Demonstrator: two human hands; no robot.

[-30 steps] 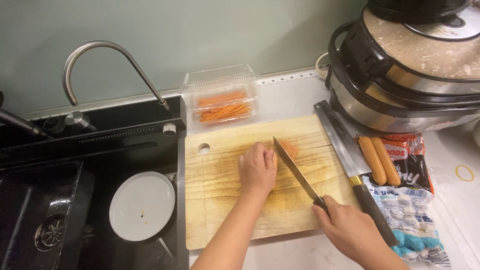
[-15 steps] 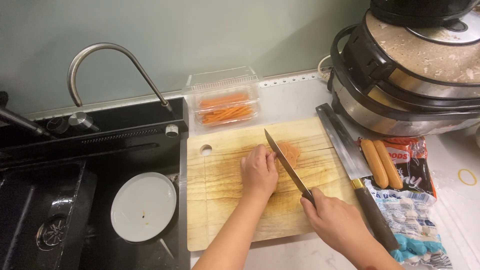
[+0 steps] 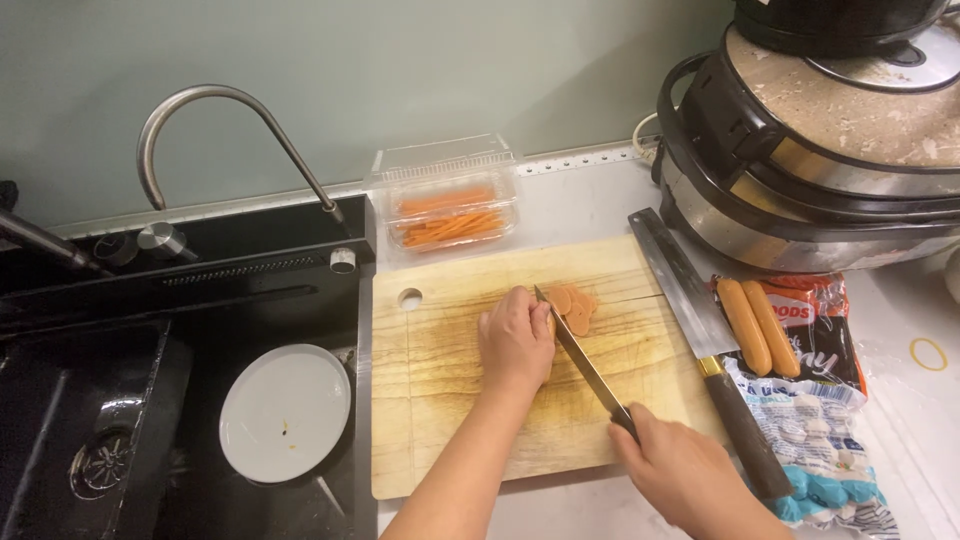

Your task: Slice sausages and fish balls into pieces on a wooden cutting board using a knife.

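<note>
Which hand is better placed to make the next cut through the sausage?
The right hand: it grips the knife, whose blade rests beside the slices. The left hand pins the sausage on the cutting board.

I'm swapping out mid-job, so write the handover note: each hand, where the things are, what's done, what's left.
Left hand: pressing down on the sausage, mostly hidden under it, on the wooden cutting board.
Right hand: grip closed on the slicing knife, blade beside the left fingers.
Done: several sausage slices lie past the blade.
Left: the piece under the hand; two whole sausages on their packet, right of the cleaver.
</note>
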